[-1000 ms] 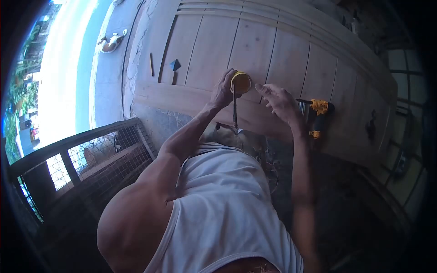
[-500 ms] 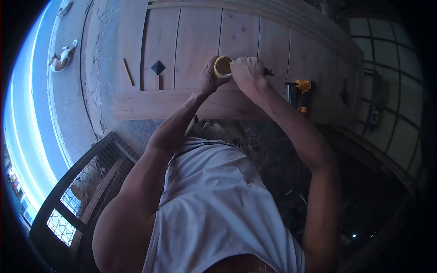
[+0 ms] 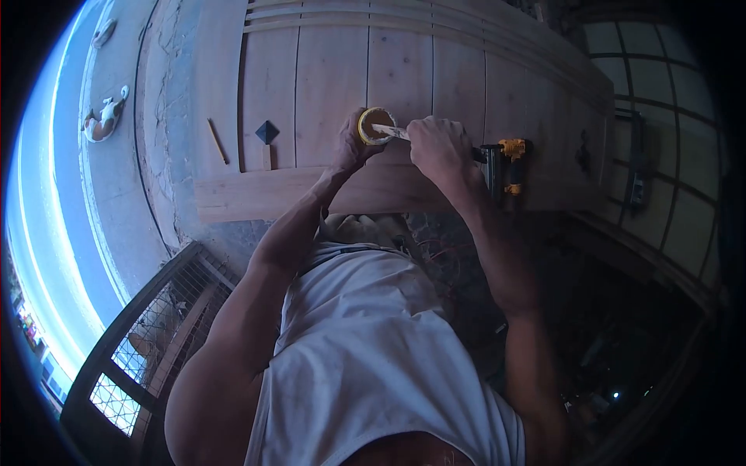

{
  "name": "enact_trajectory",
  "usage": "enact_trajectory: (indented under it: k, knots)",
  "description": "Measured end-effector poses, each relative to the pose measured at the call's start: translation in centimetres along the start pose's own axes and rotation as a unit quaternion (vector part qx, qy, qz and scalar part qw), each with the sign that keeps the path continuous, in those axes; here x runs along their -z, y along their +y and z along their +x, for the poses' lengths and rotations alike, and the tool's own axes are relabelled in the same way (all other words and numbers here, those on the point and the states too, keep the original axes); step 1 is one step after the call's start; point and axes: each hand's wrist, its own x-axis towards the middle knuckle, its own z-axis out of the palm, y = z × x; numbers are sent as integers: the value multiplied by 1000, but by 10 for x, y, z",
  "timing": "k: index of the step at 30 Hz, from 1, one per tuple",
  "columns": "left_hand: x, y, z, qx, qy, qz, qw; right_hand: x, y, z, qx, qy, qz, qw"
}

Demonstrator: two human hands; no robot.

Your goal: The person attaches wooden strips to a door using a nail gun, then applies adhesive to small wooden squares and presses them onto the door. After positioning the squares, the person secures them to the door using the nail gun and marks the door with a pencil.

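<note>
My left hand (image 3: 351,146) grips a small round yellow container (image 3: 374,125) held just above the wooden plank surface (image 3: 404,70). Its open top faces me. My right hand (image 3: 437,147) holds a thin pale stick-like tool (image 3: 391,132) whose tip reaches into the container's mouth. Both hands are close together over the near part of the planks.
A yellow and black power tool (image 3: 505,165) lies on the planks right of my right hand. A pencil (image 3: 217,141) and a small dark diamond-shaped piece (image 3: 267,132) lie to the left. A wire-mesh railing (image 3: 155,326) is at lower left, windows (image 3: 660,155) at right.
My right hand has pulled back to the right and now holds the pale tool with its tip in the container. A second ago that hand was open beside the container.
</note>
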Motion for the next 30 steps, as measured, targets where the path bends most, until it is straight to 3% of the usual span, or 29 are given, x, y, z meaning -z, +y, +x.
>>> enact_trajectory:
  k: [5,9,13,15,18,19,21,24,26,30]
  knots:
    - [6,26,-1,36,9,25,999,-24,47,-16,-39,-10,198,979]
    - [0,24,0,40,14,46,998,-43,102,-53,-122,-89,382,912]
    - [-7,24,-2,40,6,38,998,-108,139,-77,-135,-100,493,854]
    - [-7,11,-5,4,31,78,996,-121,129,-77,-116,-89,509,848]
    - [1,12,-18,-3,54,173,983,-121,122,-87,-174,-150,599,767]
    - [8,9,-25,17,47,206,977,-123,118,-90,-182,-147,603,762]
    - [31,3,-38,47,23,261,964,-131,106,-99,-209,-133,612,751]
    - [92,-10,-53,86,76,361,926,-138,92,-108,-221,-122,689,679]
    - [136,-35,-54,127,139,403,895,-149,81,-115,-230,-122,692,673]
    - [207,-65,-36,164,72,446,877,-156,49,-123,-268,-82,680,678]
